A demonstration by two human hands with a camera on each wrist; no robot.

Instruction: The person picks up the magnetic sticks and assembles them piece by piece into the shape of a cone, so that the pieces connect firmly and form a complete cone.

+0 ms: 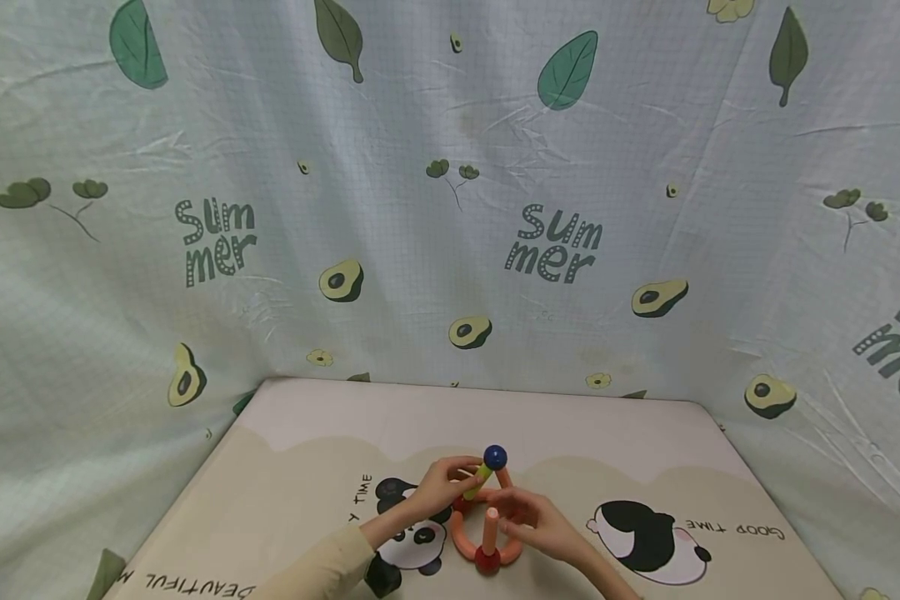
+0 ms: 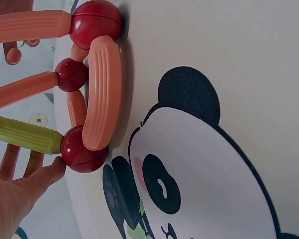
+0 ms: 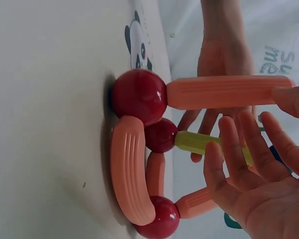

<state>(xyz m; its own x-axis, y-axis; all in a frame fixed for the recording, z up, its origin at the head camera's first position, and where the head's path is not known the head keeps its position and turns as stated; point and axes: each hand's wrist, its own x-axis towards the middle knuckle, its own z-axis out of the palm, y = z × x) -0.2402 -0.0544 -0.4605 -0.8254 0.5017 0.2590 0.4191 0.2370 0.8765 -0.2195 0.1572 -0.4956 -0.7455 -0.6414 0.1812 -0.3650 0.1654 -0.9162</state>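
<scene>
A toy frame of sticks and balls stands on the mat. Its base ring joins curved orange sticks (image 3: 129, 169) with red balls (image 2: 95, 25). From the ring rise a front orange stick (image 1: 491, 531), a rear orange stick (image 3: 197, 203) and a yellow-green stick (image 2: 27, 135). A blue ball (image 1: 495, 457) sits at the top, where the yellow-green and rear orange sticks meet. My left hand (image 1: 444, 487) holds the yellow-green stick, one finger against the red ball at its foot. Fingers extended, my right hand (image 1: 536, 523) is beside the front orange stick, its thumb (image 3: 293, 102) touching the stick's upper end.
The pale mat (image 1: 307, 433) carries printed pandas, a printed dog (image 1: 648, 540) and lettering. Behind the table hangs a curtain (image 1: 390, 225) with avocado and leaf prints.
</scene>
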